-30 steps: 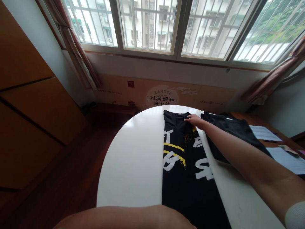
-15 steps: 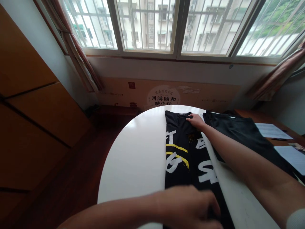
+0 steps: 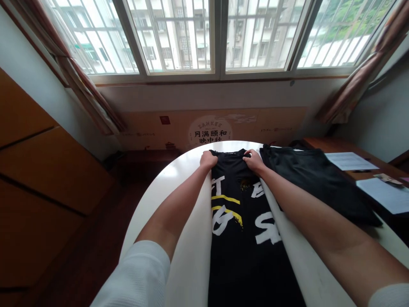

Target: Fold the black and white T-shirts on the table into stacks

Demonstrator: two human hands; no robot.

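Observation:
A black T-shirt (image 3: 246, 260) with white lettering and yellow stripes lies lengthwise on the white round table (image 3: 185, 273), folded into a long strip with its collar at the far end. My left hand (image 3: 208, 159) is closed on the far left corner, beside the collar. At the far right corner, my right hand (image 3: 254, 161) pinches the cloth between thumb and fingers. The near end of the shirt runs out of the bottom of the view.
Another dark folded garment (image 3: 306, 175) lies on the right of the table, close to my right forearm. Beyond it, a brown wooden desk (image 3: 315, 143) holds papers (image 3: 349, 161). A printed panel (image 3: 255, 128) stands below the window, and a wooden cabinet (image 3: 41, 204) is at the left.
My left hand has gone from the near part of the shirt to its far left corner and gripped it. My right hand stays at the far right corner. The view has shifted slightly right.

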